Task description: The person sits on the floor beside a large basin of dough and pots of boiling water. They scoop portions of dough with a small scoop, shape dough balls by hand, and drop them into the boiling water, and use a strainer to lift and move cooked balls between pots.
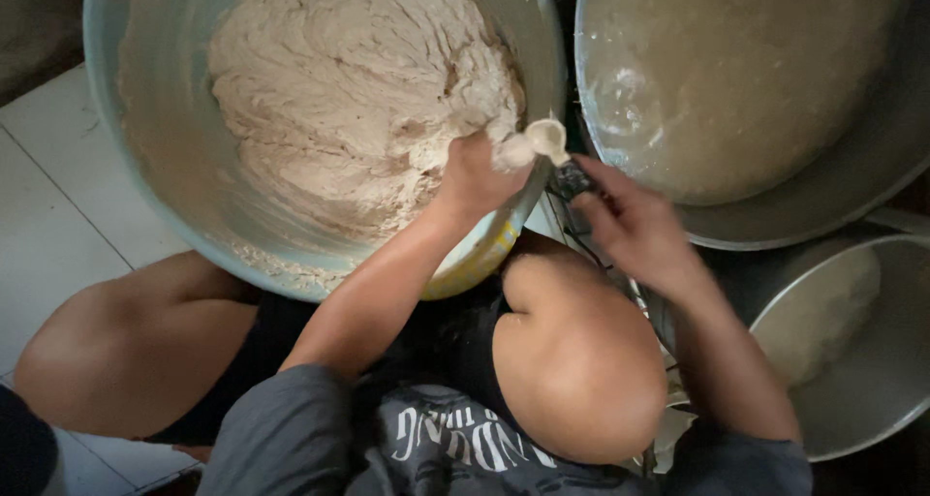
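Dough lump [513,150] sits at the near rim of the big dough basin [145,167], pinched in left hand [475,176] fingers, w/ small white spoon [547,138] touching its right side, right hand [630,225] just beyond, grip unclear.

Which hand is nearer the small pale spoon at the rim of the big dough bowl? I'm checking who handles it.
Left. The left hand touches the small pale spoon at the light blue bowl's rim; the right hand is just below it, apart.
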### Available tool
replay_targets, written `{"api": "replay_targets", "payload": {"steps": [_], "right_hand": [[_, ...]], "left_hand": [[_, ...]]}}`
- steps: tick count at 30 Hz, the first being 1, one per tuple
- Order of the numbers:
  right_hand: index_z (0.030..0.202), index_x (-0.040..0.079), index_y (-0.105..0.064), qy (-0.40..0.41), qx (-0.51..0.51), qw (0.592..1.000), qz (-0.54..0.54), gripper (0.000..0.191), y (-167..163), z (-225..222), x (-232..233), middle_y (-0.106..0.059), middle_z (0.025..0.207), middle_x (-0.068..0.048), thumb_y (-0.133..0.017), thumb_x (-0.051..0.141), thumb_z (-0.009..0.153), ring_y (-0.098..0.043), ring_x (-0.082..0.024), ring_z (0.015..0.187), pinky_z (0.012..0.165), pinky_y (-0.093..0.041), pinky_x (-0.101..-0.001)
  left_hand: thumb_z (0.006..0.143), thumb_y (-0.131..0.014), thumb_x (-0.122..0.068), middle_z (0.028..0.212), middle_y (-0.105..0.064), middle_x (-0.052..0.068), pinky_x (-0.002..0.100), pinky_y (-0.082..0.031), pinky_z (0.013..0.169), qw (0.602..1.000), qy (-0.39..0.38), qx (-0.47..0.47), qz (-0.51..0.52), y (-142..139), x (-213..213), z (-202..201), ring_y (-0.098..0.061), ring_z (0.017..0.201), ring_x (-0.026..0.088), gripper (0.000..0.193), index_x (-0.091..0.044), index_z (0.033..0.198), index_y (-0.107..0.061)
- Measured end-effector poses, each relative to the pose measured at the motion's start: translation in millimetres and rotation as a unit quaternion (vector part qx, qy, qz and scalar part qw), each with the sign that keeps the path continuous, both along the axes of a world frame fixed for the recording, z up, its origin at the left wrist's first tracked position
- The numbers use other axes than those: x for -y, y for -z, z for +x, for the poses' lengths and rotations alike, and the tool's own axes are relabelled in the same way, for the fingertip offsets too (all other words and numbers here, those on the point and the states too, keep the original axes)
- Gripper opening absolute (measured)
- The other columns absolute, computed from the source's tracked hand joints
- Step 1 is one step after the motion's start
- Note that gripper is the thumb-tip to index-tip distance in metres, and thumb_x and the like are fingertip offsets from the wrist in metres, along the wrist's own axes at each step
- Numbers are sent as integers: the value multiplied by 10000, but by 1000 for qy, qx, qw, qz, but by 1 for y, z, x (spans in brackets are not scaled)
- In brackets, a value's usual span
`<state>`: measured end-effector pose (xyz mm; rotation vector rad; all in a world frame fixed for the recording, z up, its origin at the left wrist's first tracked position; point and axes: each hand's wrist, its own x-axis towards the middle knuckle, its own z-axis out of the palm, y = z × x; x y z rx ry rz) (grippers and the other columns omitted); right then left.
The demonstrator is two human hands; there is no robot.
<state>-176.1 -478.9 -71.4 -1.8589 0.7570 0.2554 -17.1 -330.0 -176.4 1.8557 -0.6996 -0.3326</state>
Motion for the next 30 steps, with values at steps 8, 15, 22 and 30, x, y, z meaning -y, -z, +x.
{"api": "replay_targets", "payload": {"steps": [8, 15, 22, 30], "right_hand": [[1473, 107, -558, 88, -55, 973, 207, 468, -1, 10, 0, -693, 905, -10, -569, 149, 1007, -497, -57, 541, 453, -394, -223], [1521, 83, -537, 49, 25, 984, -170, 485, 20, -14, 52, -663, 1000, -83, -624, 108, 1045, -633, -125, 804, 702, -531, -296], [1458, 37, -591, 113, 18, 991, -73, 401, 18, -13, 47, -661, 972, -45, -633, 132, 1072, -590, -122, 775, 667, -488, -322], [1521, 46, -506, -41, 74, 996, 38, 479, 9, 31, -17, -678, 919, -20, -600, 134, 1060, -559, -49, 710, 616, -483, -222]], "left_hand": [[714, -779, -311, 910, -735, 190, 528, -566, 781, 975, 36, 52, 215, 1, 6, 8, -710, 891, 430, 303, -69, 892, -745], [767, -803, -487, 1105, -638, 373, 514, -577, 750, 972, -25, 64, 227, 5, -9, 7, -684, 839, 500, 555, 38, 938, -750], [866, -801, -302, 945, -732, 231, 467, -602, 787, 998, -21, -20, 63, 2, -9, 11, -717, 894, 416, 339, -10, 1024, -729], [705, -797, -202, 895, -727, 214, 461, -588, 761, 996, 30, -37, 72, -8, -1, 24, -721, 894, 425, 292, -33, 935, -737]]}}
